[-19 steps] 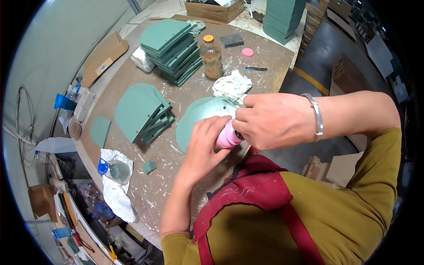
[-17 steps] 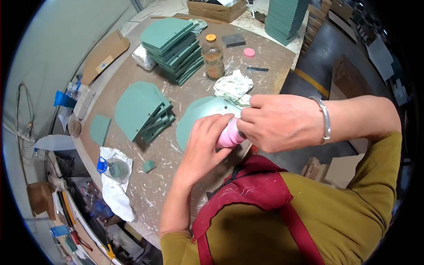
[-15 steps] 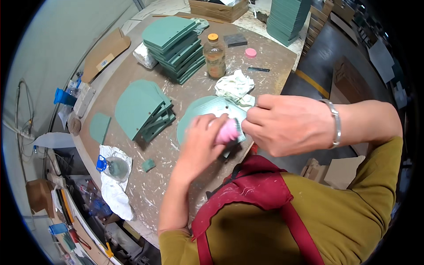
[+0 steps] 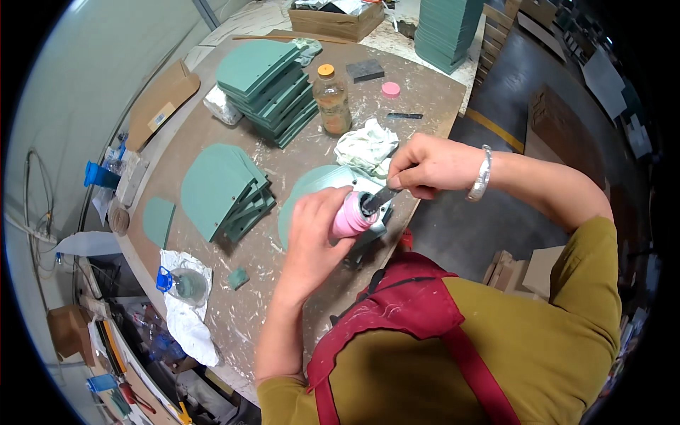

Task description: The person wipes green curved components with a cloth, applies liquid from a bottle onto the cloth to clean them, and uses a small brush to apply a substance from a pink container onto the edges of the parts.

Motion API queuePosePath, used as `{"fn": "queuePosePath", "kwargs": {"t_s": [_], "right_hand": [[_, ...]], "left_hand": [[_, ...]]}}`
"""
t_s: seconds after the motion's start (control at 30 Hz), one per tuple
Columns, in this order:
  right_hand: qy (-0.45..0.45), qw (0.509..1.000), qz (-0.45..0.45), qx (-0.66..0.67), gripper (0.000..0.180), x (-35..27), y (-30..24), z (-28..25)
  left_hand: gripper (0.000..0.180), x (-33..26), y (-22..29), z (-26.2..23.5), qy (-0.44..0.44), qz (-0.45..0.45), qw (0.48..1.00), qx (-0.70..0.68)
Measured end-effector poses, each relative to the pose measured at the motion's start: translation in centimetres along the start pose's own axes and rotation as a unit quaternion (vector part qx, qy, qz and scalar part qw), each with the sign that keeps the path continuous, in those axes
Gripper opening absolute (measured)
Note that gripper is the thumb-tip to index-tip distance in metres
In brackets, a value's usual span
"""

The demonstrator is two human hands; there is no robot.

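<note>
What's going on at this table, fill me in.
A person is working with both hands: the left hand grips a tilted pink container, and the right hand pinches a dark flat tool, its lower end at the container's open mouth. They are above green panels near the table's edge. A crumpled white cloth lies just beyond, and a round pink lid lies farther back.
</note>
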State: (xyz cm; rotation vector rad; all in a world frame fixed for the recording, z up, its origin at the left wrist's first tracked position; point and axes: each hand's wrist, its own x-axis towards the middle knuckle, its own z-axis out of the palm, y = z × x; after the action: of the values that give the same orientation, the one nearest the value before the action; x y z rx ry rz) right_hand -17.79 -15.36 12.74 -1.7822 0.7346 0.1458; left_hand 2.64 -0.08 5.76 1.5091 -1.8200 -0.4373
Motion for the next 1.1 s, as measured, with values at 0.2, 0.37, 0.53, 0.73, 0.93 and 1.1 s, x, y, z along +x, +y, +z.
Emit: {"fn": "queuePosePath", "kwargs": {"t_s": [0.2, 0.37, 0.53, 0.73, 0.93, 1.1], "right_hand": [[0.087, 0.996, 0.009, -0.025, 0.016, -1.9, 0.8, -3.9], [0.043, 0.981, -0.009, 0.19, 0.012, -1.7, 2.0, -3.7], [-0.009, 0.985, -0.071, 0.155, 0.018, -0.2, 3.8, -4.5], [0.097, 0.903, -0.322, -0.268, 0.014, 0.2, 5.1, -6.4], [0.09, 0.8, -0.426, -0.414, 0.018, 0.3, 6.4, -11.7], [0.07, 0.949, -0.275, -0.135, 0.021, 0.9, 8.1, -16.9]], "left_hand": [[0.065, -1.6, -0.6, -1.1, 0.034, -0.108, 0.992, -0.053], [0.07, -1.1, 0.2, -0.1, 0.021, -0.128, 0.991, -0.042], [0.067, 1.0, 2.4, 1.9, 0.048, -0.123, 0.991, 0.001], [0.068, 4.9, 3.8, 4.7, 0.052, -0.131, 0.988, 0.067], [0.068, 8.6, 4.3, 7.0, 0.081, -0.152, 0.969, 0.176], [0.071, 10.7, 4.3, 7.8, 0.118, -0.203, 0.965, 0.118]]}}
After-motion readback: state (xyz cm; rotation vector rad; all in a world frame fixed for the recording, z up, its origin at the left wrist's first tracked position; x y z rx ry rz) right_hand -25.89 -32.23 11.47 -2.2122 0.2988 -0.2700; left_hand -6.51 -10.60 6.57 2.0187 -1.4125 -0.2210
